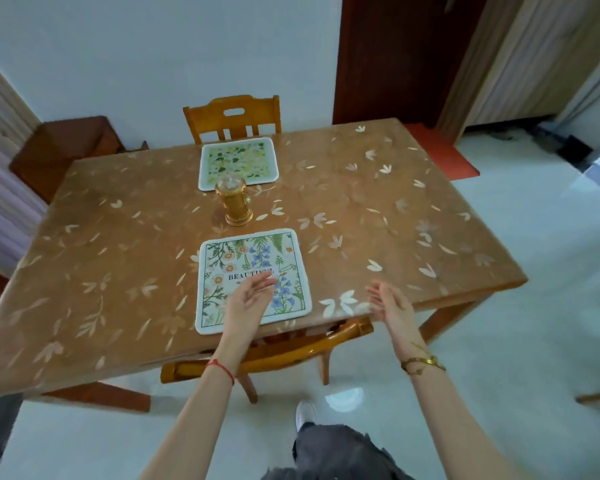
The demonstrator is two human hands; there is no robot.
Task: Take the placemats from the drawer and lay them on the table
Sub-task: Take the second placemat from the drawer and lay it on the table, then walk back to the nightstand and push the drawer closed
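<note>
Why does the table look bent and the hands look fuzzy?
In the head view the wide lens curves the table edges; the left hand and right hand are blurred, likely moving; the near placemat stays fairly sharp; glare shines on the floor.

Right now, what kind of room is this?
Likely a home dining area: a wooden table under a floral cover, two chairs pushed in, and placemats laid at opposite seats.
</note>
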